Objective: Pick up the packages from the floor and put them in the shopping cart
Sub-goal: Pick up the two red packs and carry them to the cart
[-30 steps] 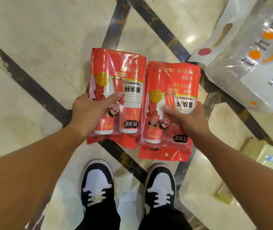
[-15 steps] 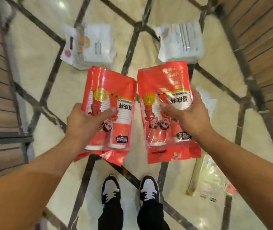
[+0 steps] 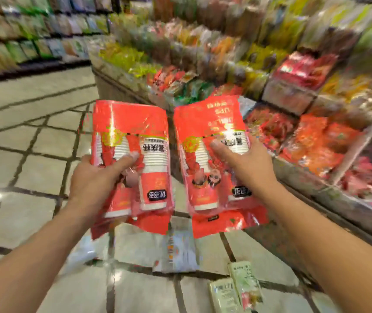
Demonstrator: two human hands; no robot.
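Note:
Two red packages of paper cups are held up side by side in front of me. My left hand (image 3: 94, 177) grips the left red package (image 3: 133, 132), thumb across its front. My right hand (image 3: 248, 168) grips the right red package (image 3: 210, 123) the same way. Both packages hang upright at about chest height, a narrow gap between them. On the floor below lie a white package (image 3: 178, 251) and two pale green packages (image 3: 237, 288). No shopping cart shows in this view. The picture is blurred by motion.
A low display stand (image 3: 329, 193) packed with red, orange and yellow snack bags runs along the right. Shelves of goods (image 3: 29, 41) line the far left. Beige tiled floor (image 3: 22, 154) with dark lines stretches between them.
The view has swung up from the floor and my shoes to the store aisle and shelves. Both hands keep their hold on the red packages, which have risen with them.

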